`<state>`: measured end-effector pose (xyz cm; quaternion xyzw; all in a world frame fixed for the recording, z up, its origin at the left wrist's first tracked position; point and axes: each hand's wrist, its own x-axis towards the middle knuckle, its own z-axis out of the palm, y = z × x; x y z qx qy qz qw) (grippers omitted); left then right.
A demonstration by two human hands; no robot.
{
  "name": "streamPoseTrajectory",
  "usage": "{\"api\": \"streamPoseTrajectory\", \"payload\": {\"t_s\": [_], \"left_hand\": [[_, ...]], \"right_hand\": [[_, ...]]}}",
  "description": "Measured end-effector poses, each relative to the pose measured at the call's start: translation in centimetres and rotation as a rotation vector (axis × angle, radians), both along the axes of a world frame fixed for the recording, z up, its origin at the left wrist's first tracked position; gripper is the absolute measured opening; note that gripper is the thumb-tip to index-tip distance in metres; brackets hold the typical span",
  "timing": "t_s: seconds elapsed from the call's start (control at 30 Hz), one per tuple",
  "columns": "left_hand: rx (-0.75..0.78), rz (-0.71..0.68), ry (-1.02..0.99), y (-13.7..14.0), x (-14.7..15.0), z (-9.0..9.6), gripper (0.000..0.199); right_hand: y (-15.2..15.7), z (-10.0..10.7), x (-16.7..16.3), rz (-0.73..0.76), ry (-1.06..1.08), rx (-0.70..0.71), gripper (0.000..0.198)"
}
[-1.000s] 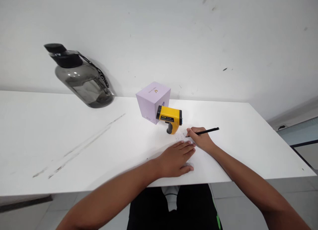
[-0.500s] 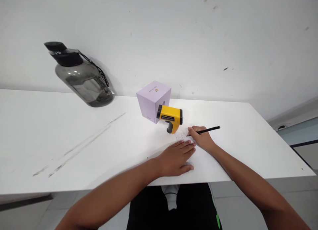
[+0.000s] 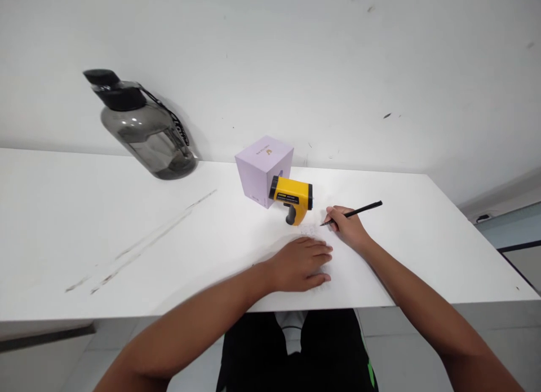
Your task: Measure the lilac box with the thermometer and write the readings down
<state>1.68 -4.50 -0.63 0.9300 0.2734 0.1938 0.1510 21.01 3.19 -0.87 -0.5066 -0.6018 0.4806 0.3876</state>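
Observation:
A slim black pen (image 3: 364, 208) is pinched in my right hand (image 3: 347, 227), its tip pointing left and low over the white surface. Just left of the tip are faint grey pencil-like marks (image 3: 310, 229), apparently on white paper whose edges I cannot make out. My left hand (image 3: 301, 264) lies flat below those marks with its fingers stretched to the right, covering part of the marked area. Behind both hands stands a yellow and black infrared thermometer (image 3: 292, 199), upright on its pistol grip.
A lilac box (image 3: 257, 175) sits right behind the thermometer. Farther left, a large grey see-through bottle (image 3: 154, 138) with a black lid stands by the wall (image 3: 321, 70). Dark streaks mark the white table (image 3: 177, 268) on the left. Its front edge runs below my forearms.
My right hand has shifted slightly up and right, and the pen tip has moved away from my left fingers. The whole view has shifted a little; my left hand stays flat.

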Motion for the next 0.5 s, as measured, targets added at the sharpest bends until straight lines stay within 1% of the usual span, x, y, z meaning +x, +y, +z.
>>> {"api": "streamPoseTrajectory", "payload": {"t_s": [0.03,0.07,0.1,0.17,0.23,0.3,0.37,0.43,0.5], "left_hand": [[0.032,0.024,-0.02,0.2,-0.1,0.2,0.035],[0.065,0.065,-0.04,0.4,-0.3,0.4,0.036],[0.099,0.123,-0.064,0.7,-0.5,0.6,0.04],[0.151,0.286,-0.123,1.3,-1.0,0.9,0.049],[0.139,0.464,-0.157,2.0,-1.6,1.4,0.051],[0.05,0.626,-0.111,2.6,-2.1,1.9,0.051],[-0.077,0.744,-0.005,3.1,-2.6,2.6,0.05],[-0.189,0.822,0.115,3.5,-3.0,3.1,0.053],[-0.264,0.861,0.223,3.8,-3.3,3.4,0.057]], "right_hand": [[0.2,-0.2,0.0,0.011,0.037,-0.023,0.04],[0.3,-0.3,0.0,0.018,0.058,-0.036,0.041],[0.4,-0.4,0.0,0.022,0.064,-0.04,0.042],[0.4,-0.6,0.0,0.027,0.059,-0.028,0.043],[0.4,-0.6,0.0,0.035,0.048,-0.007,0.044],[0.4,-0.5,0.0,0.041,0.022,0.019,0.045],[0.6,-0.3,0.2,0.033,-0.007,0.056,0.045],[0.7,-0.2,0.4,0.013,-0.034,0.094,0.046],[0.7,0.0,0.6,-0.014,-0.065,0.129,0.048]]}}
